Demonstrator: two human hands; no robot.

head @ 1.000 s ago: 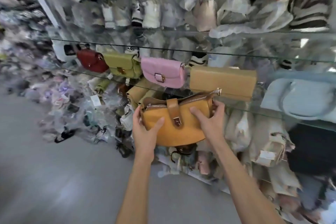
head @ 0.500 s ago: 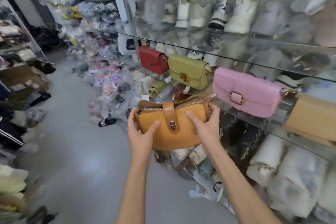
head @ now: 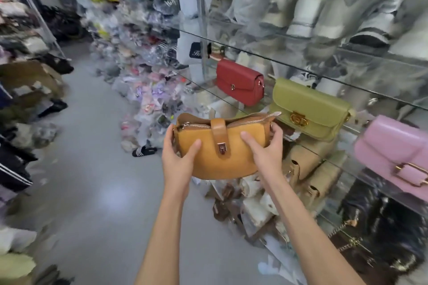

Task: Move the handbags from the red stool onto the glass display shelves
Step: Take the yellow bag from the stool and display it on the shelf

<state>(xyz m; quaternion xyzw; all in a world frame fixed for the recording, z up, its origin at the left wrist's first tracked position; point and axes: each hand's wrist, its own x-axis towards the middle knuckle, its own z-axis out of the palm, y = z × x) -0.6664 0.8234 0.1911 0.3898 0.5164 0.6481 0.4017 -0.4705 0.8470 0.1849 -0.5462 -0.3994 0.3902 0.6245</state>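
I hold a mustard-yellow handbag [head: 220, 155] with a tan strap and a gold clasp in front of me, its zip open. My left hand [head: 178, 157] grips its left end, thumb across the front. My right hand [head: 266, 152] grips its right end the same way. The bag hangs in the air just left of the glass display shelf [head: 347, 127]. On that shelf stand a red handbag [head: 238, 83], an olive-green handbag [head: 310, 109] and a pink handbag [head: 393, 150]. The red stool is out of view.
Tan bags [head: 310, 169] and dark bags [head: 379, 227] fill the lower shelves. Wrapped goods are heaped on the floor along the shelf base, with a black slipper [head: 143, 151] beside them. The grey aisle floor [head: 92, 169] runs on the left, lined with clothing racks.
My view has swung left along the shelf, so the red, green and pink bags have slid right. Both hands keep the same hold on the yellow bag.
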